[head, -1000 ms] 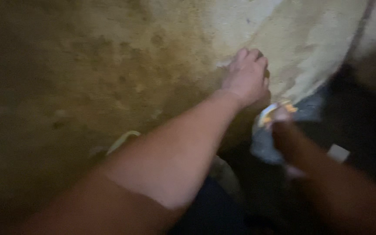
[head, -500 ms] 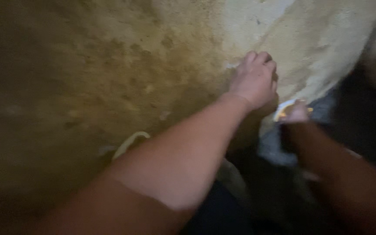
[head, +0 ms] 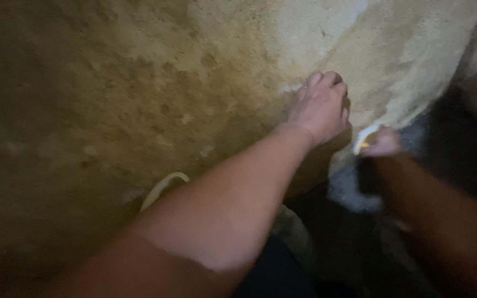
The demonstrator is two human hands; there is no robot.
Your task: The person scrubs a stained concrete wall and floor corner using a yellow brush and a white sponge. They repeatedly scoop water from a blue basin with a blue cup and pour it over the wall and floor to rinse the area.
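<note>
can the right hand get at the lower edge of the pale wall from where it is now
Probably yes: the right hand, blurred and holding a small pale object, sits beside that edge of the wall, with nothing visible between them.

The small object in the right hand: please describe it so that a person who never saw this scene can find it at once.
Start from the large rough, stained wall surface and follow it to its pale lower right edge, where the left hand presses flat. Just right of it, the blurred right hand holds the small object. It is whitish with a yellow-orange patch, the only bright colour there.

Dim, blurry, brighter upper right
</note>
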